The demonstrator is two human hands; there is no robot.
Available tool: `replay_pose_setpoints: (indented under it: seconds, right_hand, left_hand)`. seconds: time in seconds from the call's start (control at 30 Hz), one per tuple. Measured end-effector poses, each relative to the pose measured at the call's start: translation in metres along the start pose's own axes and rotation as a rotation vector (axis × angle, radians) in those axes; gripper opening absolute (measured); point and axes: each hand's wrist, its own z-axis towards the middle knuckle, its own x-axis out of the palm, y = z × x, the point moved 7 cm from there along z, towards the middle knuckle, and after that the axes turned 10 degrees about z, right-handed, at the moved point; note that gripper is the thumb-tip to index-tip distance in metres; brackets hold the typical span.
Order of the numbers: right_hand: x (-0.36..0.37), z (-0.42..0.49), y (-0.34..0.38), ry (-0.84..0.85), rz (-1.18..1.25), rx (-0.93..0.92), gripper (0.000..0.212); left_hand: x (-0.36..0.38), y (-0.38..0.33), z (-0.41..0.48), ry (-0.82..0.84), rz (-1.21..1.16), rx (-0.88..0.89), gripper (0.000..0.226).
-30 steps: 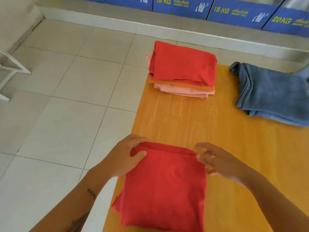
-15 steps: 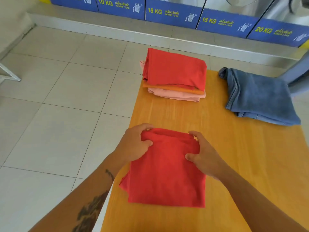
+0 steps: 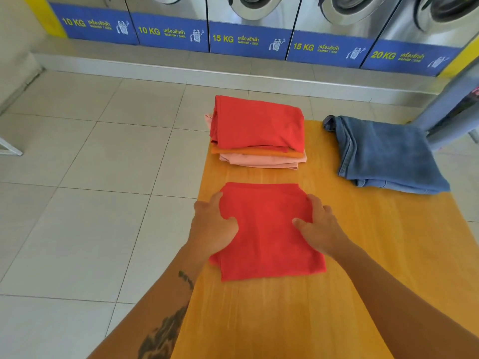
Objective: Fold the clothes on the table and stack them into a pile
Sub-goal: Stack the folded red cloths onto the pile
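Observation:
A folded red garment (image 3: pixel 267 229) lies flat on the orange wooden table (image 3: pixel 363 255). My left hand (image 3: pixel 213 225) grips its left edge, thumb on top and fingers along the side. On the opposite edge my right hand (image 3: pixel 317 226) holds it the same way. Beyond it, at the table's far end, stands a pile (image 3: pixel 259 133) of folded clothes: red on top, orange under it, pink at the bottom. Folded blue jeans (image 3: pixel 383 154) lie at the far right of the table.
The table's left edge runs just beside my left hand, with tiled floor (image 3: pixel 90 190) below. A row of washing machines (image 3: pixel 248 35) with blue panels lines the back wall. A grey object (image 3: pixel 451 110) stands at the right beyond the jeans.
Both hands took hold of the red garment's sides and slid it away from me toward the pile. The view tilted up, showing the washing machines.

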Motion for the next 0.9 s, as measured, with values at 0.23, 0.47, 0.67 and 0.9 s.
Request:
replay_pose_setpoints:
  seconds: [0.23, 0.47, 0.67, 0.9]
  right_hand:
    - [0.016, -0.017, 0.007, 0.024, 0.102, -0.085, 0.086]
    - [0.023, -0.019, 0.001, 0.093, 0.594, 0.078, 0.064]
    - [0.023, -0.017, 0.007, 0.154, 0.787, 0.116, 0.055]
    - [-0.016, -0.011, 0.06, 0.047, 0.654, -0.126, 0.056]
  left_hand:
    - [0.028, -0.007, -0.013, 0.055, -0.073, 0.048, 0.077]
    - [0.027, -0.001, -0.011, 0.128, -0.566, -0.029, 0.071]
    - [0.021, -0.002, -0.008, 0.165, -0.731, -0.05, 0.069]
    - [-0.03, -0.037, 0.005, -0.054, -0.27, 0.197, 0.059]
